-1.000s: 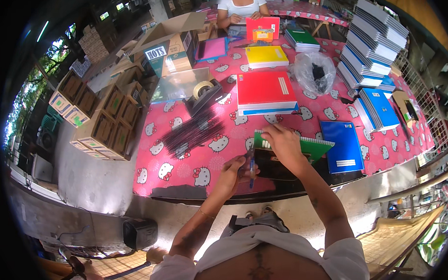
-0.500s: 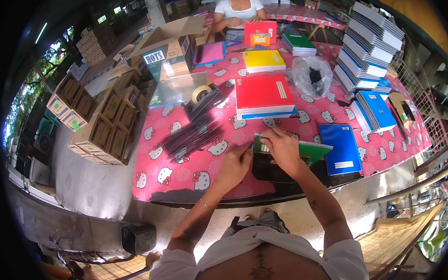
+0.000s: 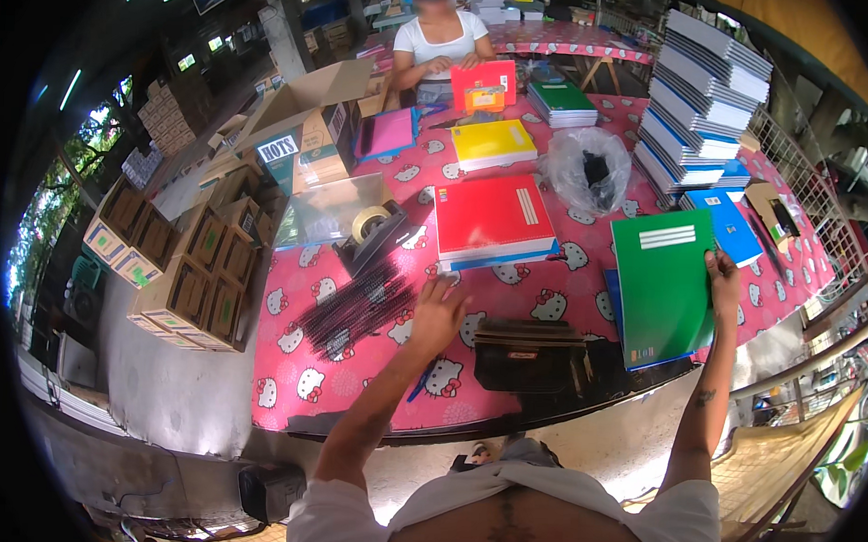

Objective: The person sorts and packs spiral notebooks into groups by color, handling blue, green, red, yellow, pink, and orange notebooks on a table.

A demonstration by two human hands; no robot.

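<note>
My right hand (image 3: pixel 724 275) grips the right edge of a green spiral notebook (image 3: pixel 663 293). The notebook covers most of a blue notebook (image 3: pixel 613 292); whether the two touch I cannot tell. My left hand (image 3: pixel 437 314) has its fingers apart and holds nothing, just right of a bundle of thin black spiral coils (image 3: pixel 356 311). Between my hands, at the near table edge, sits a dark block-like device (image 3: pixel 531 358). Beyond it lies a stack of red notebooks (image 3: pixel 493 220) with blue ones beneath.
A tape dispenser (image 3: pixel 376 233) stands behind the coils, near an open carton (image 3: pixel 310 138). Tall notebook stacks (image 3: pixel 693 108) rise at right, beside a clear plastic bag (image 3: pixel 590 171). Across the patterned table (image 3: pixel 306 386), another person (image 3: pixel 440 42) handles a red notebook (image 3: pixel 474 81).
My right hand has carried the green notebook from the dark device to the right, over the blue notebook. My left hand has come away from it toward the black coils.
</note>
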